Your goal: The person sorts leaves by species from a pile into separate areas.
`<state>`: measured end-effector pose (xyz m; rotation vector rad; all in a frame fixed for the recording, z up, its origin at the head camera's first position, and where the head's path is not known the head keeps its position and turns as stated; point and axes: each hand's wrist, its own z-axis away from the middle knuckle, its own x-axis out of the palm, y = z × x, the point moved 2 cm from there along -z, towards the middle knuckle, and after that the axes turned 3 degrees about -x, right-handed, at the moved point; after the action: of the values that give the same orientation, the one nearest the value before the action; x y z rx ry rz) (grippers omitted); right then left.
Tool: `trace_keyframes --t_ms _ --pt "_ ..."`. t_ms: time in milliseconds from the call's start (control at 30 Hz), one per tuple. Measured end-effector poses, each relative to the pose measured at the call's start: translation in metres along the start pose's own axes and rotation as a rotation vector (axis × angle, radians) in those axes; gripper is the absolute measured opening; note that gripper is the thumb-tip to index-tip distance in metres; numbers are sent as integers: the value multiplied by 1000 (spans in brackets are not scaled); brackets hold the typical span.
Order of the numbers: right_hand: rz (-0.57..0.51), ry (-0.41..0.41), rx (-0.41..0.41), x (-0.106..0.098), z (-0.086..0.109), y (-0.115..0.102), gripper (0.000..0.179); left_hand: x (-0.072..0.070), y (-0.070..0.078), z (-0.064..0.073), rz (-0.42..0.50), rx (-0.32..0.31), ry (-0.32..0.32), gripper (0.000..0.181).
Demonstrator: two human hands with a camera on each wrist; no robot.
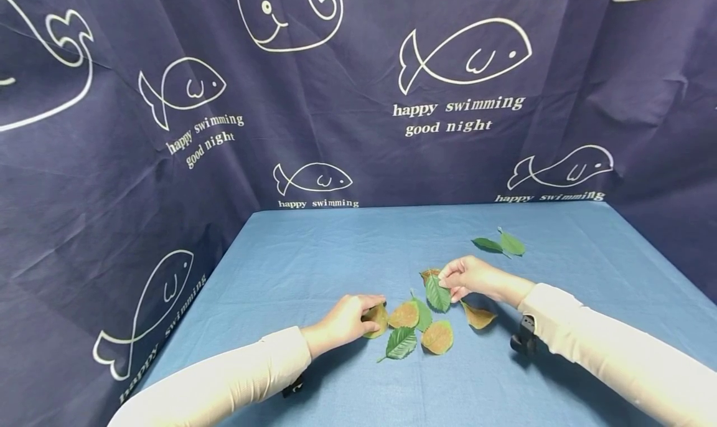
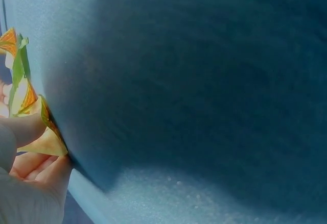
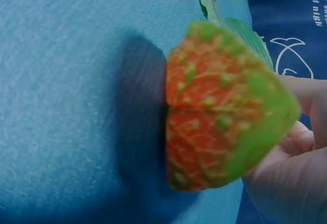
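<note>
My left hand point(image 1: 343, 322) pinches a yellowish leaf point(image 1: 377, 320) low over the blue cloth, thumb and fingers on either side of it. My right hand point(image 1: 475, 277) holds a green serrated leaf point(image 1: 437, 294) by its right edge, overlapping a brownish leaf point(image 1: 428, 274) behind it. Between the hands lie an orange-yellow leaf point(image 1: 404, 315), a green leaf point(image 1: 423, 315) partly under it, a darker green leaf point(image 1: 401, 343) and another orange leaf point(image 1: 437, 337). Just below the right hand is a curled orange leaf point(image 1: 478, 317); a red-and-green leaf point(image 3: 225, 112) fills the right wrist view's middle.
Two green leaves, one darker point(image 1: 487, 245) and one lighter point(image 1: 512, 244), lie farther back on the right. The blue cloth point(image 1: 313, 246) covers the table, and a dark blue curtain point(image 1: 358, 122) with white fish drawings hangs behind and at both sides.
</note>
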<state>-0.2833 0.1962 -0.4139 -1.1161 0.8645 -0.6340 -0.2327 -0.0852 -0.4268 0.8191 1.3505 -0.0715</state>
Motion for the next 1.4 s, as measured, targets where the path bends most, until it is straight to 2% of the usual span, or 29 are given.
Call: trace_keyframes --t_ms 567,1033,1400 --pt "-49 110 43 -10 -1 -7 35 0 0 0 1 4 5 52" --pt "-30 109 16 -24 4 -22 37 0 0 0 3 2 8 52" --pt "-27 138 2 -35 7 -25 38 0 -1 0 17 1 11 52"
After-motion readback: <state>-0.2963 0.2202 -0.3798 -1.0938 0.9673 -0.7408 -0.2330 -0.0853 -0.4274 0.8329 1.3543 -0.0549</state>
